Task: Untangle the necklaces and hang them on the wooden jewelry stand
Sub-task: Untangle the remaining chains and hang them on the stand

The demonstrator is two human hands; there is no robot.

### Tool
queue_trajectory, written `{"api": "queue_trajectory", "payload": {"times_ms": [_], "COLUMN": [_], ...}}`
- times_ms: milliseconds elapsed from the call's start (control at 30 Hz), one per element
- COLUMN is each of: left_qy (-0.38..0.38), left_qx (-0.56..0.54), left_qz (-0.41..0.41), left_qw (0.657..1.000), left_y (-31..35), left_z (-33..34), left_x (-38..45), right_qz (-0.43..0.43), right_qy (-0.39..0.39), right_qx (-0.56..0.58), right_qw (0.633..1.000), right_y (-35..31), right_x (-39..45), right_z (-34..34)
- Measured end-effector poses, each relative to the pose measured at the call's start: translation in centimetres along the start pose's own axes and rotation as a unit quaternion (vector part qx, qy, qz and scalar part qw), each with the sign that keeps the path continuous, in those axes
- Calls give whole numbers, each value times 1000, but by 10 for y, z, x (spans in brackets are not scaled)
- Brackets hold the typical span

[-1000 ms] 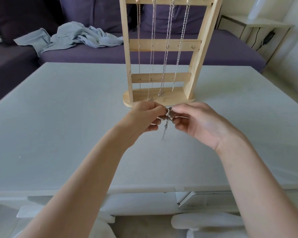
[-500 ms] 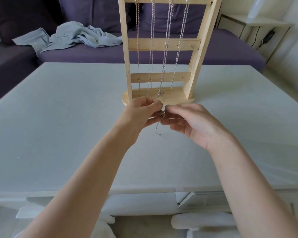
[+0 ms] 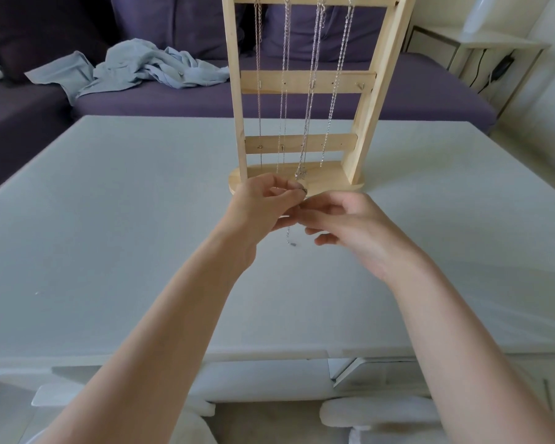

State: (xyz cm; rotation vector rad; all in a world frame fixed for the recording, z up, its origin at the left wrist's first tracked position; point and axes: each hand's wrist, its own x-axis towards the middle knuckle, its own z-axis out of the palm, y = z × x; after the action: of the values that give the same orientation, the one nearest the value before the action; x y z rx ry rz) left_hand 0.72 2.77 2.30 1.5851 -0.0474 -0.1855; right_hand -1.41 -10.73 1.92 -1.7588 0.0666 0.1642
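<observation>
A thin silver necklace (image 3: pixel 289 234) is bunched between the two hands, held above the table just in front of the wooden stand's base. A short end of chain hangs down below the fingers, with a small clasp at its tip. The left hand (image 3: pixel 263 205) has its thumb and curled fingers pinched on the chain near the top, where a small dark bit of metal shows at the fingertips. The right hand (image 3: pixel 350 222) meets it from the other side, its fingers bent inward and touching the same bunch; how firmly it grips I cannot tell, since the fingertips hide behind the left hand.

The wooden stand (image 3: pixel 305 81) is upright on the pale table (image 3: pixel 109 219), right behind the hands. Four silver chains (image 3: pixel 311 91) already hang from its top bar, falling past the two lower rails almost to the base.

Behind the table is a purple sofa (image 3: pixel 180 100) with a crumpled light blue cloth (image 3: pixel 141 70) on it. A small white side table (image 3: pixel 481 49) sits at the far right.
</observation>
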Motion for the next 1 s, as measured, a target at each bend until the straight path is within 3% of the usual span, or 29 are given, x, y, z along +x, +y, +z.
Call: {"api": "queue_trajectory", "payload": {"times_ms": [100, 267, 433, 667, 1000], "left_qy": [-11, 40, 41, -5, 50], "left_qx": [-17, -11, -58, -33, -25], "left_qz": [-8, -31, -62, -25, 33], "left_qw": [1000, 999, 996, 999, 998], "left_y": [1, 1, 2, 3, 5], "left_z": [2, 0, -5, -3, -4], "left_x": [-2, -1, 0, -1, 2], "right_qz": [-34, -62, -84, -76, -71], "right_qy": [1, 5, 15, -3, 82], "right_qx": [-22, -53, -25, 107, 139], "right_qw": [999, 997, 996, 991, 984], "right_y": [0, -2, -3, -7, -9], "right_x": [0, 3, 1, -2, -1], "right_z": [5, 4, 1, -4, -9]}}
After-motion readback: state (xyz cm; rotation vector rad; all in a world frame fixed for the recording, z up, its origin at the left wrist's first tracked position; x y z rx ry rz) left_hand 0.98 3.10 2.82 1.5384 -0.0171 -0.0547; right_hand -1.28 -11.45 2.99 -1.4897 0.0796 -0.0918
